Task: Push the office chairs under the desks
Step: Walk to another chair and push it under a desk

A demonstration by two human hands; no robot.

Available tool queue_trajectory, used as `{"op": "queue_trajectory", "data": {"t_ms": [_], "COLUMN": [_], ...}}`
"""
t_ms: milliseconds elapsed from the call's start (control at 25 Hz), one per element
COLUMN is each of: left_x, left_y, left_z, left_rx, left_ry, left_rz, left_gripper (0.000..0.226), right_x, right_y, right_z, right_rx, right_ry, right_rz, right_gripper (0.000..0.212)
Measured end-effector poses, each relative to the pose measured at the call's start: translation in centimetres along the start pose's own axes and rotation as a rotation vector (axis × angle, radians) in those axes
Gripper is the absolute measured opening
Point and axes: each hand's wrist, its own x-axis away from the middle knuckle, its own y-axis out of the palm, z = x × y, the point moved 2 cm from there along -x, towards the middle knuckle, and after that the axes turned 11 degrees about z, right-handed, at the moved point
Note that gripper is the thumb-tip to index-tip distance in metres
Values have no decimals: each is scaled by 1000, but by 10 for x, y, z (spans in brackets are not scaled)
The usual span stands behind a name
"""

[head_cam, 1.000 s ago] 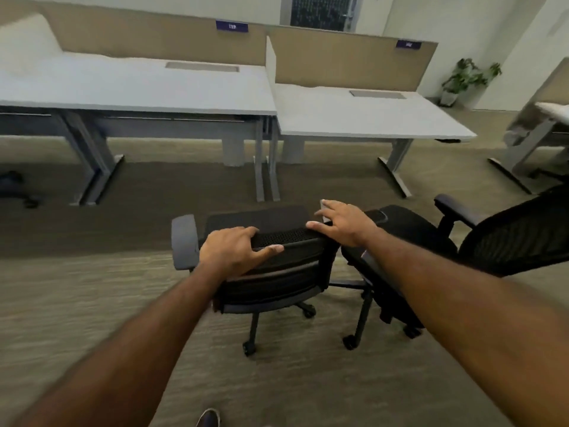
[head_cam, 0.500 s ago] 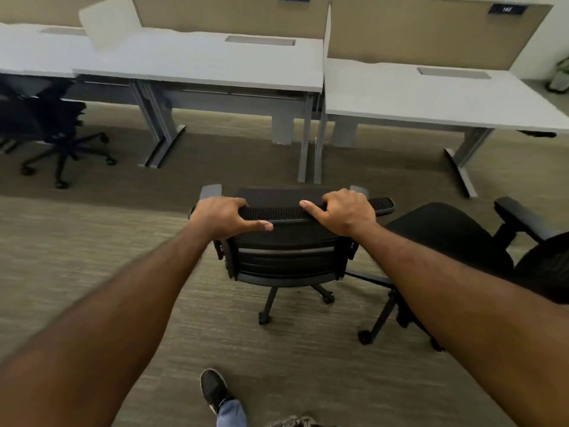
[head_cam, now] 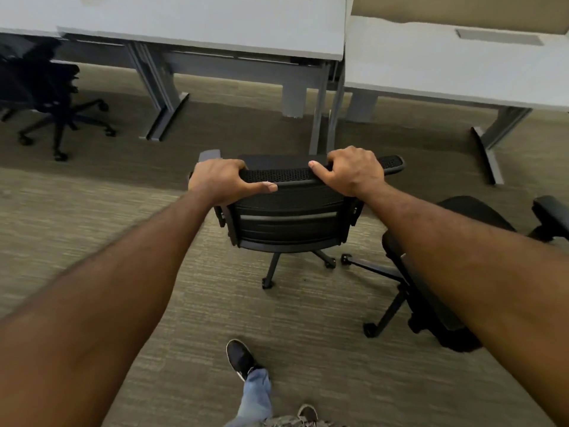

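Note:
A black mesh-backed office chair [head_cam: 291, 217] stands on the carpet in front of me, its back toward me. My left hand [head_cam: 223, 180] grips the left end of its top rail, thumb along the near side. My right hand [head_cam: 351, 171] grips the right end the same way. Just beyond the chair is a white desk [head_cam: 215, 23], with its right leg [head_cam: 318, 118] close to the chair's far side. A second white desk [head_cam: 446, 69] adjoins it on the right.
Another black chair [head_cam: 437, 272] stands close on the right, its wheeled base reaching toward the held chair. A third black chair [head_cam: 40, 87] is tucked at a desk far left. Grey desk legs [head_cam: 160, 97] stand left of centre. My shoe [head_cam: 241, 359] is on the carpet below.
I have stepped forward with the chair; the desks now sit closer and higher in view. Both hands keep their grip on the top rail. My foot has moved forward.

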Motion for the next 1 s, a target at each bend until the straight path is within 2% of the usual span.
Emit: {"op": "queue_trajectory", "data": {"t_ms": [200,360,560,840,1000], "left_x": [-61,-102,-160,-253,-310], "left_y": [8,13,19,31,30], "left_z": [-11,-27,-54,-98,-133], "left_rx": [18,32,17,-7,-11], "left_ry": [0,-15,-2,-18,-43], "left_rz": [30,42,92,106,140], "left_gripper": [97,100,104,109,115], "right_x": [-64,-113,-183,-294,-378], "right_y": [21,37,58,98,123], "right_z": [17,18,15,15,7], "right_rx": [-2,5,94,135,111], "right_ry": [33,54,76,179,106], "right_rz": [-21,-11,110,-29,-111], "right_gripper": [66,54,63,65,82]}}
